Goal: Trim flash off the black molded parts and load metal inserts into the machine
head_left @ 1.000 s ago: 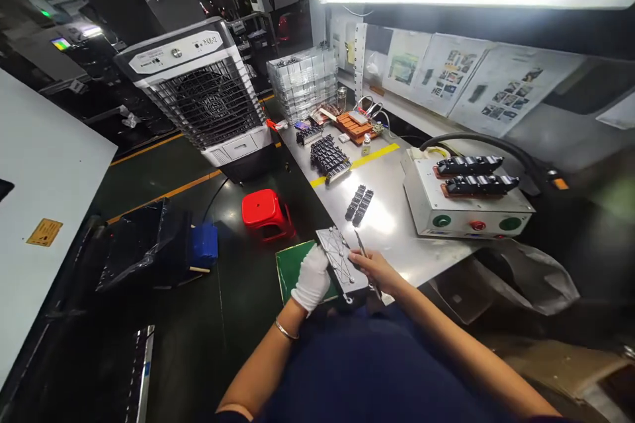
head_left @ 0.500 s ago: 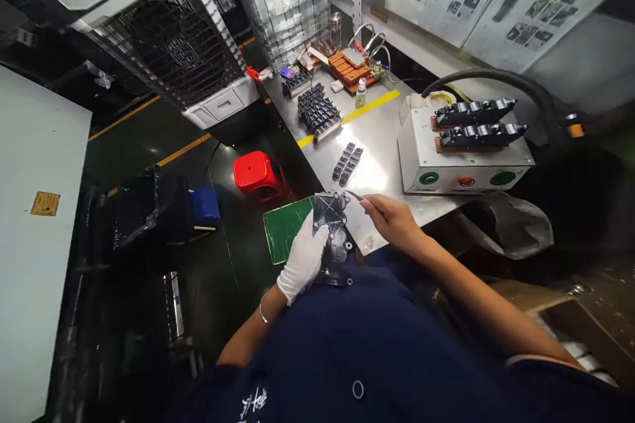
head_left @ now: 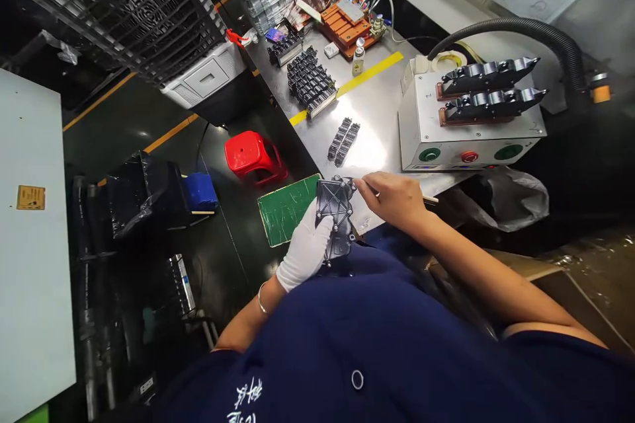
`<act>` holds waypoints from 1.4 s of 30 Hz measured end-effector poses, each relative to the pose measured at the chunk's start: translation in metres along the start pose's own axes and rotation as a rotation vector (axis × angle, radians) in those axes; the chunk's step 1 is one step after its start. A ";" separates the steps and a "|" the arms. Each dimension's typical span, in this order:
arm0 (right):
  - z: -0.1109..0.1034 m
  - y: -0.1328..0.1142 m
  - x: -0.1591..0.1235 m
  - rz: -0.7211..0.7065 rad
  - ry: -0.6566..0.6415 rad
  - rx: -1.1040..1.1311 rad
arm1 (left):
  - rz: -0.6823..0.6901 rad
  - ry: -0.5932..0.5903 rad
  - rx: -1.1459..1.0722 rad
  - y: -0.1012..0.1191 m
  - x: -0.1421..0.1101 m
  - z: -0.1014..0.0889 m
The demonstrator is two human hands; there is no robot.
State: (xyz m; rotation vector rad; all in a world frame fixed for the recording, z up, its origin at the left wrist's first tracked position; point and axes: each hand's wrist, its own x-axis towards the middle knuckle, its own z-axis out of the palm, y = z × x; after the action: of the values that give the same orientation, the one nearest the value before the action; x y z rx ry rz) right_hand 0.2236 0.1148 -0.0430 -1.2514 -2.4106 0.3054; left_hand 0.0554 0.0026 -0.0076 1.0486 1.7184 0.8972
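My left hand, in a white glove, is closed around the lower left side of a black ribbed housing part, with the thumb across its face. The part is tilted up in front of my body and has round bosses along its edge. At its upper right corner is my bare right hand, fingers pinched around a slim pen-like tool. The pale end of the tool sticks out behind the hand; its tip by the part is hard to make out. Two black segmented strips lie on the metal table beyond.
On the metal table stand rows of black parts, a small bottle and an orange-brown fixture. A white control box with buttons is at right. A green board and red stool are at left.
My right hand has come closer to the part's upper corner, and the tool's dark tip no longer shows plainly. The part stays in my left hand. The whole view has shifted slightly.
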 end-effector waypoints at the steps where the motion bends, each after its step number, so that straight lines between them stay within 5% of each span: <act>1: -0.002 0.001 0.000 -0.002 0.008 -0.006 | 0.005 -0.006 0.008 0.000 0.000 0.000; 13: -0.019 0.008 -0.008 -0.054 0.029 -0.039 | -0.030 -0.020 0.064 0.002 -0.004 0.002; 27: -0.015 0.010 -0.021 -0.043 0.070 -0.043 | -0.006 -0.048 0.064 0.001 -0.014 0.003; 42: -0.025 0.001 -0.048 -0.234 -0.146 -0.006 | -0.045 -0.046 -0.008 -0.004 -0.024 0.004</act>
State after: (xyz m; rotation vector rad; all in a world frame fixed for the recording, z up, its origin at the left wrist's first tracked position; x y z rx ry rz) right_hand 0.2602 0.0764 -0.0332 -0.9655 -2.6522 0.3308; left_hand 0.0632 -0.0209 -0.0049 1.0138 1.6927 0.8441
